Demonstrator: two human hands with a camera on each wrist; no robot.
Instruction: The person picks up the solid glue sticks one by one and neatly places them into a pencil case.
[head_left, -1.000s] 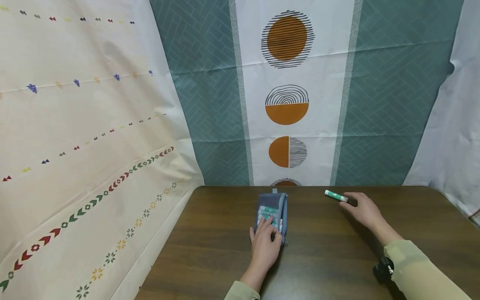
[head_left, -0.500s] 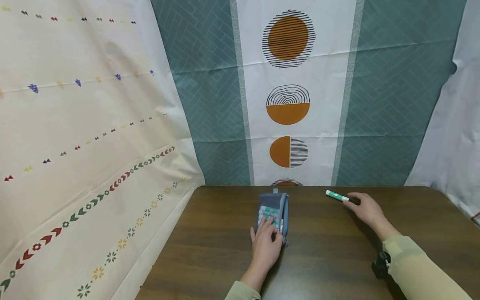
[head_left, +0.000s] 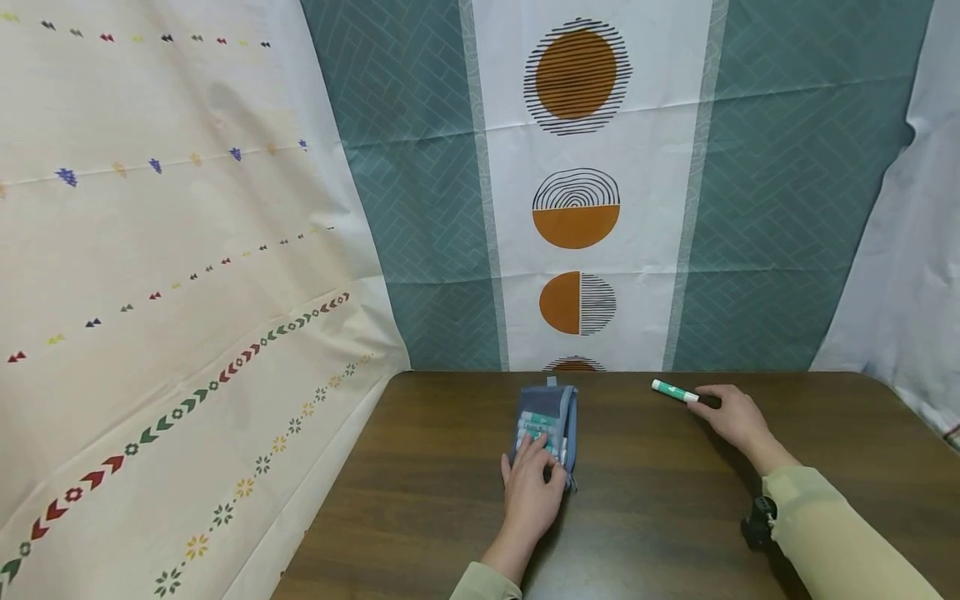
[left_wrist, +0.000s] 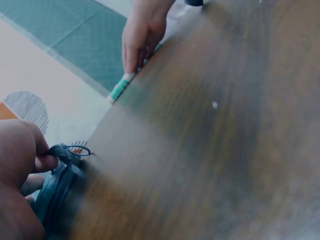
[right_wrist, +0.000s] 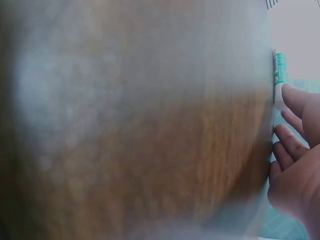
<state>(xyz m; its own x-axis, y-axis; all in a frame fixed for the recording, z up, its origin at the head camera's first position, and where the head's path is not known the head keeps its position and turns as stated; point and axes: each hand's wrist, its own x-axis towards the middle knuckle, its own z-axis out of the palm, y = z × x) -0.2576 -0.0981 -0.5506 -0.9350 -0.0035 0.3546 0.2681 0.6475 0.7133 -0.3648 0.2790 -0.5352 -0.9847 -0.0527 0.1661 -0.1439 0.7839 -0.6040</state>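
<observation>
A blue-grey zip pouch [head_left: 542,398] with a see-through front lies at the middle of the table, several white-and-green sticks showing inside. My left hand [head_left: 531,497] lies over its near end; in the left wrist view, the thumb and a finger pinch the pouch's corner [left_wrist: 61,151] by a cord loop. To the right, near the table's far edge, lies a slim white stick with a green label [head_left: 673,391]. My right hand [head_left: 733,417] pinches its near end between thumb and finger, as the right wrist view shows at the white end [right_wrist: 280,96]. Its exact kind is unclear.
The dark wooden table [head_left: 420,500] ends at a hanging teal and white cloth [head_left: 600,250] behind. A cream patterned cloth [head_left: 187,333] hangs along the left side. A black device [head_left: 759,522] sits at the right wrist.
Both hands keep nearly the same place and hold. The right forearm shifts very slightly; the small shift of the whole head view comes from the camera.
</observation>
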